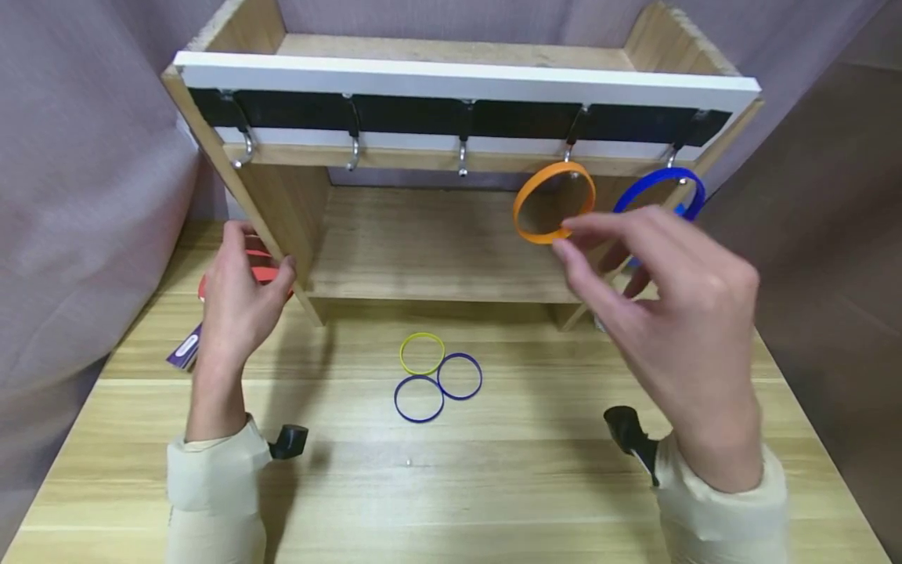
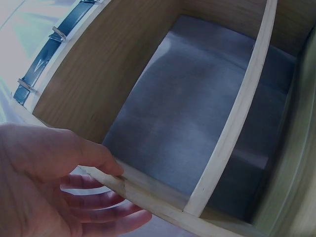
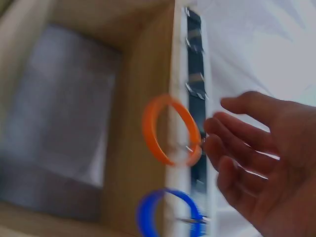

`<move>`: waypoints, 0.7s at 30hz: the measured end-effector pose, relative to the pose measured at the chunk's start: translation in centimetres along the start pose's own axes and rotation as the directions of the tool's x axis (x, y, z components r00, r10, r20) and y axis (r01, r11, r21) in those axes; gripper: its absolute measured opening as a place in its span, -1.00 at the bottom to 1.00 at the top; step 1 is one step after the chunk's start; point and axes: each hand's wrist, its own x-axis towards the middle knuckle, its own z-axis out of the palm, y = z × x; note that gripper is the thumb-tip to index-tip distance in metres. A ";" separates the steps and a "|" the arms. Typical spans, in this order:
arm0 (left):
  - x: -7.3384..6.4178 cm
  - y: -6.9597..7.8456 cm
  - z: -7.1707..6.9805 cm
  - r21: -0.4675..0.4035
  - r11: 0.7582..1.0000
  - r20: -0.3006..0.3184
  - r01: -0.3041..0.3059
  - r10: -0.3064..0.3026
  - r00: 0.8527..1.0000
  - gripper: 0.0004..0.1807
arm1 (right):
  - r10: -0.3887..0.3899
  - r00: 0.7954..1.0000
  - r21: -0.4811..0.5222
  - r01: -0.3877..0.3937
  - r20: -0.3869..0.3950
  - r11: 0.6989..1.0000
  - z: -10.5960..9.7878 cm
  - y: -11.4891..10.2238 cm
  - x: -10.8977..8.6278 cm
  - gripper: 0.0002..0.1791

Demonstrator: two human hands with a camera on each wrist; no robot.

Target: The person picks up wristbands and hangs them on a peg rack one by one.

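Note:
An orange ring (image 1: 543, 238) hangs from a hook on the front of a small wooden shelf unit (image 1: 437, 301). My right hand (image 1: 676, 298) is beside its lower edge, thumb and index finger extended; the right wrist view shows the fingers loosely bent and apart from the ring. On the rightmost hook hangs a blue ring (image 1: 637, 190), partly hidden by that hand in the head view. My left hand (image 1: 236, 294) grips the unit's left side panel (image 2: 143, 200), thumb along the edge and fingers on the outer side.
One yellow ring (image 1: 423, 334) and two dark blue rings (image 1: 460, 355) lie on the wooden table (image 1: 423, 501) before the unit. Several hooks (image 1: 355, 153) with no rings line the black strip (image 1: 412, 115). A red object (image 1: 262, 276) lies behind the left hand.

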 end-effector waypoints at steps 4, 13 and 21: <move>0.0 0.0 0.0 -0.004 1.000 0.000 0.002 -0.002 1.000 -0.56 | 0.053 0.965 0.034 -0.064 0.255 0.997 2.3 0.2 -3.1 -0.89; 0.1 0.0 0.1 -0.003 1.000 -0.007 0.009 -0.009 1.000 -0.57 | 0.221 0.771 -0.026 -0.257 0.597 0.966 9.4 2.9 -8.3 -0.94; 0.0 0.0 0.1 0.007 1.000 -0.007 0.003 -0.003 1.000 -0.56 | 0.300 0.615 -0.085 -0.354 0.729 0.931 13.0 5.6 -10.3 -0.93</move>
